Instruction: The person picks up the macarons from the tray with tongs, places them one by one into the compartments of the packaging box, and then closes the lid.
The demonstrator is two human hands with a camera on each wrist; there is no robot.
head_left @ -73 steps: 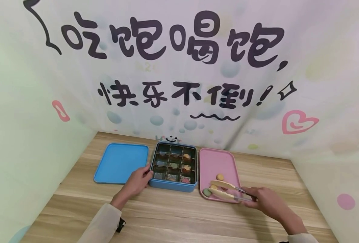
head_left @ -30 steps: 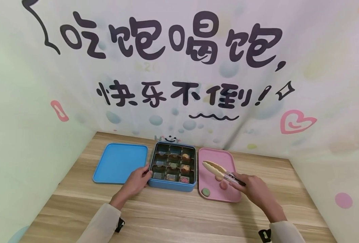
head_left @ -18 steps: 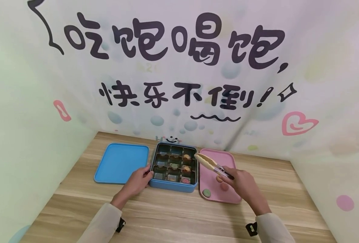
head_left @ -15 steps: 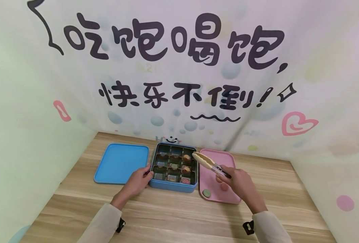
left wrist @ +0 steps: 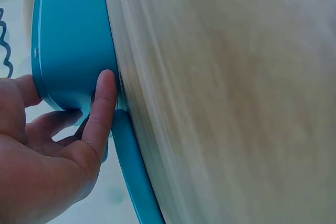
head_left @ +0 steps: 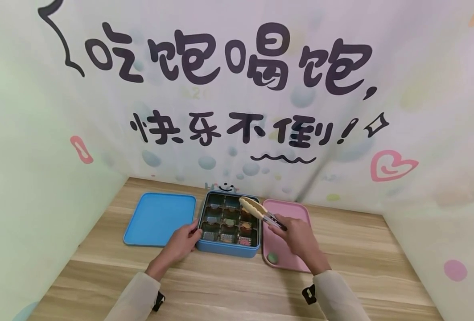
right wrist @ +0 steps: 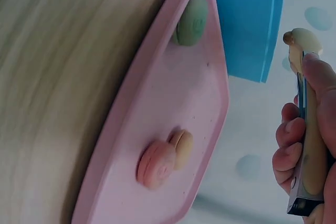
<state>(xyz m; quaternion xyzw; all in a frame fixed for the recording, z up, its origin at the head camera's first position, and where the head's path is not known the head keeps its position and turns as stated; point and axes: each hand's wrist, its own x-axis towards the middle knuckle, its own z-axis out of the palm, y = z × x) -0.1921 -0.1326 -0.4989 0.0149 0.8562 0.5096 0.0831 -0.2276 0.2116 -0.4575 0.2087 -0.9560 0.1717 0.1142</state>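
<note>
My left hand (head_left: 179,242) grips the near left corner of a blue box (head_left: 226,249) with a dark divided insert. In the left wrist view the thumb (left wrist: 102,108) lies along its outer wall. Wooden-tipped tongs (head_left: 257,209) are in my right hand (head_left: 301,238), tips over the box's back right compartments. A small brown edge shows at the tips; the tongs hide most of it. Several compartments hold small biscuits or macarons, among them a green one (head_left: 229,222) and a pink one (head_left: 245,241).
Right of the box lies a pink tray (head_left: 274,209). In the right wrist view it bears a green macaron (right wrist: 193,19), a pink macaron (right wrist: 157,163) and a yellow macaron (right wrist: 182,148). A flat blue lid (head_left: 160,218) lies left of the box. A printed backdrop stands behind the table.
My right hand has taken a yellowish macaron from the pink tray with the tongs and carried the tongs left, over the box. The left hand has kept its place on the box.
</note>
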